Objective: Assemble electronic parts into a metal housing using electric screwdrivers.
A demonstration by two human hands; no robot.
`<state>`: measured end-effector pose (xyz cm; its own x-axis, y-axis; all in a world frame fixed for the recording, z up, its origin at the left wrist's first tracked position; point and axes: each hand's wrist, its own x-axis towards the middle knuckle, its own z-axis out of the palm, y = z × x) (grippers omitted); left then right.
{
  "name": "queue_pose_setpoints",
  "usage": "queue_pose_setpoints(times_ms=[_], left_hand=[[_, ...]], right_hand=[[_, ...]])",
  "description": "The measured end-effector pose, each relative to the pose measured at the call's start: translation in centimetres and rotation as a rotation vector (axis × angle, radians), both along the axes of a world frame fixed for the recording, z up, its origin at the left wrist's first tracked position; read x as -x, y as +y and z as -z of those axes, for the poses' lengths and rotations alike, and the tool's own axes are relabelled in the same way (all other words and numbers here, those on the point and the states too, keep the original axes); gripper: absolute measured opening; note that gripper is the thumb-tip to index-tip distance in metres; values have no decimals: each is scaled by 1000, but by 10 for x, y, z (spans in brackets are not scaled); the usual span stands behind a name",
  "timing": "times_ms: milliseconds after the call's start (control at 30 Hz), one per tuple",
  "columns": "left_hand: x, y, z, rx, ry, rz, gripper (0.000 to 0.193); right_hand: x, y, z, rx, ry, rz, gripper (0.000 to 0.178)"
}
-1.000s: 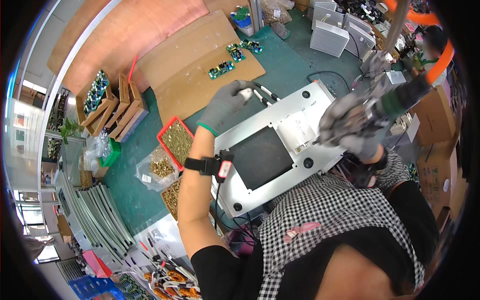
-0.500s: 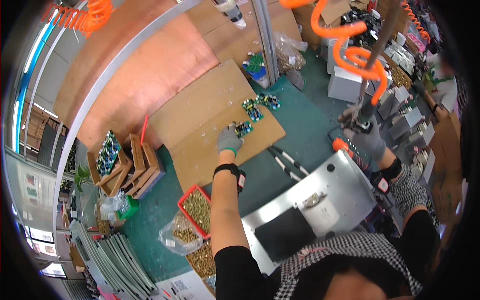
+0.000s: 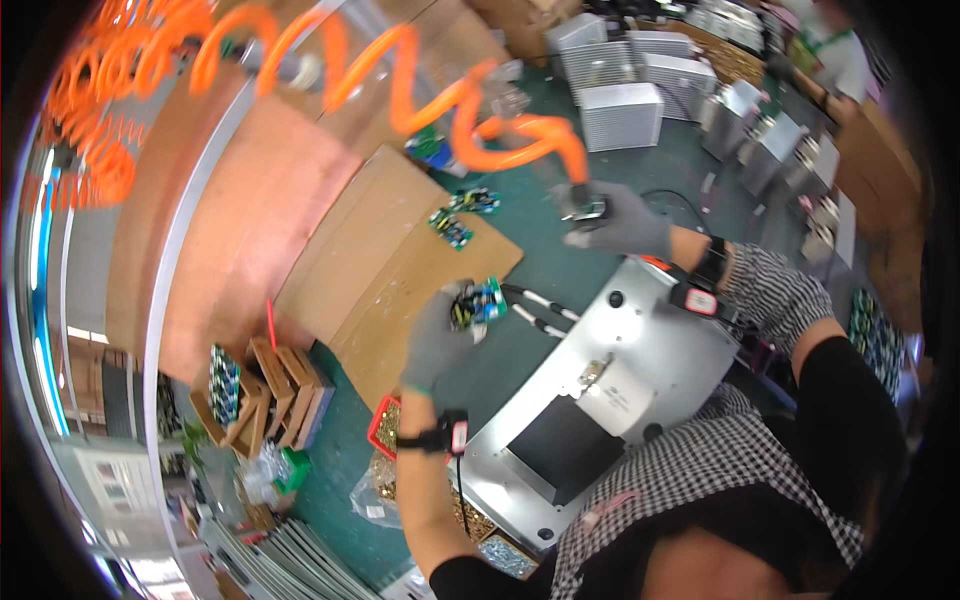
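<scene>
My left hand (image 3: 432, 335), in a grey glove, grips a green circuit board (image 3: 480, 303) with raised components, held up near the front edge of a cardboard sheet (image 3: 375, 295). My gloved right hand (image 3: 630, 222) is closed round a small dark air tool (image 3: 588, 208) at the end of an orange coiled hose (image 3: 515, 140). Its exact kind is blurred. Two more circuit boards, one in front (image 3: 450, 228) and one behind (image 3: 475, 200), lie at the cardboard's far right. Close in front of me rests a silver metal panel (image 3: 660, 365) with a black pad (image 3: 567, 450).
Left stand cardboard trays (image 3: 265, 385) with circuit boards and a green bin (image 3: 292, 470). A red bin (image 3: 385, 425) of small brass-coloured parts sits beside my left forearm. Two black-and-white cables (image 3: 535, 315) reach the panel. Finned metal blocks (image 3: 620, 115) and another person (image 3: 835, 70) are at far right.
My left hand has lifted the circuit board off the cardboard and drawn it nearer. My right hand has brought the air tool leftward, stretching the hose across the view. The head view has shifted.
</scene>
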<state>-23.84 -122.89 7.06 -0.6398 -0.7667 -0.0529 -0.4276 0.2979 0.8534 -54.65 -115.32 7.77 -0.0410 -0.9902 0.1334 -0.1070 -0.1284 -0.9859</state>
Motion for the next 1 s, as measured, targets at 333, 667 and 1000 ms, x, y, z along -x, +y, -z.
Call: queue_pose_setpoints(times_ms=[333, 667, 1000], left_hand=[[143, 143, -94, 568, -174, 607, 56], [160, 149, -23, 718, -360, 666, 43], [142, 176, -54, 576, -345, 241, 62]], right_hand=[[98, 67, 30, -170, 260, 121, 39], [173, 135, 94, -287, 455, 168, 35], [101, 64, 146, -277, 947, -56, 46]])
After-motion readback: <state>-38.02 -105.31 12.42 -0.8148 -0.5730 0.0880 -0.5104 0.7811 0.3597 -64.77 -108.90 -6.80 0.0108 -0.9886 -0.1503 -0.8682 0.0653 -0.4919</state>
